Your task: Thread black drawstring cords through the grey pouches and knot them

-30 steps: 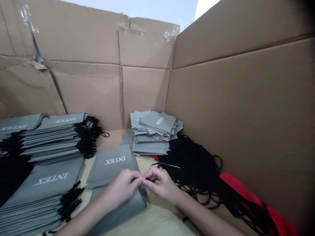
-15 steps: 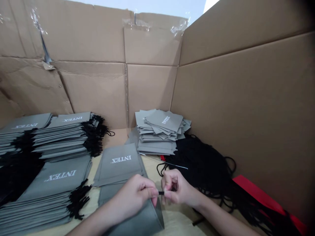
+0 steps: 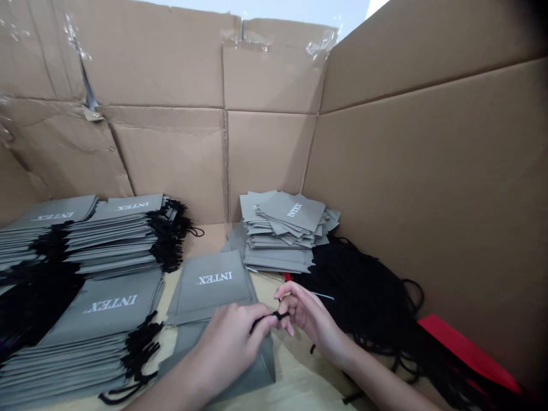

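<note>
My left hand [image 3: 233,334] is closed, pinching a black cord [image 3: 280,314] between thumb and fingertips. Facing it, my right hand [image 3: 314,319] has the cord bent around its fingers, with thumb and index curled at the top. Below both hands lies a grey fabric pouch [image 3: 265,365], partly covered by my left hand and forearm. Just beyond is a short stack of grey pouches [image 3: 214,288] printed INTEX. A thin pale rod [image 3: 323,295] shows behind my right hand, resting by the black cords.
Stacks of grey pouches with black cord ends [image 3: 115,297] fill the left side. An uneven pile of pouches [image 3: 286,228] stands at the back. A heap of black cords [image 3: 363,291] and a red strip [image 3: 466,351] lie right. Cardboard walls [image 3: 406,188] enclose the surface.
Both hands have moved up slightly. The cord, straight between the fingertips before, now bends around my right fingers, which have opened out somewhat. A cord loop now shows at the lower left.
</note>
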`<state>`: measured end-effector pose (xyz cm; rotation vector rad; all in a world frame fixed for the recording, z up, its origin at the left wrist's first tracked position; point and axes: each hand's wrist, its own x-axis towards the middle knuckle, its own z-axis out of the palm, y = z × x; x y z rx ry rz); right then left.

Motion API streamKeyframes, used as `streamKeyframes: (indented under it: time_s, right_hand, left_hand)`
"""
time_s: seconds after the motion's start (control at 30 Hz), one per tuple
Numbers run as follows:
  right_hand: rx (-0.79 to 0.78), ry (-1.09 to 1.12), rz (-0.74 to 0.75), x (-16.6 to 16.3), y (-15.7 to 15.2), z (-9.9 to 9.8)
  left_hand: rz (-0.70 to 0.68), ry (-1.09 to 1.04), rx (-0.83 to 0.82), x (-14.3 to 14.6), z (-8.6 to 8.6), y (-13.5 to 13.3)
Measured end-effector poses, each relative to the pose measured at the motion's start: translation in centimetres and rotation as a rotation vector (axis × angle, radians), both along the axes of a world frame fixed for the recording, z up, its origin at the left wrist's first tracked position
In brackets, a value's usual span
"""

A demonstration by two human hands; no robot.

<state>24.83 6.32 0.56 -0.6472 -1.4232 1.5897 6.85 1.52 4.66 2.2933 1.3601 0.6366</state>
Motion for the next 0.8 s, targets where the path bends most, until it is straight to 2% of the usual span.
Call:
streamKeyframes:
  time_s: [0.17, 0.27, 0.4, 0.57, 0.8]
  right_hand:
    - [0.175, -0.289, -0.004, -0.3, -0.9, -0.4]
    - [0.164, -0.318, -0.037, -0.7, -1.4, -0.5]
    - [-0.068, -0.163, -0.031, -1.2, -1.7, -0.1]
    - [-0.435, 0.14, -0.064, -1.4, -2.5, 1.7]
    - [-0.503, 0.203, -0.084, -1.3, -2.4, 2.5]
  left_hand:
    - [0.038, 0.063, 0.041, 0.0, -0.8, 0.3]
    - [0.038, 0.098, 0.068, -0.1, -1.0, 0.4]
    - [0.044, 0.152, 0.13, -0.1, -1.2, 0.4]
    - [0.024, 0.221, 0.22, 0.1, -1.2, 0.3]
    - [0.013, 0.187, 0.241, -0.4, -0.6, -0.2]
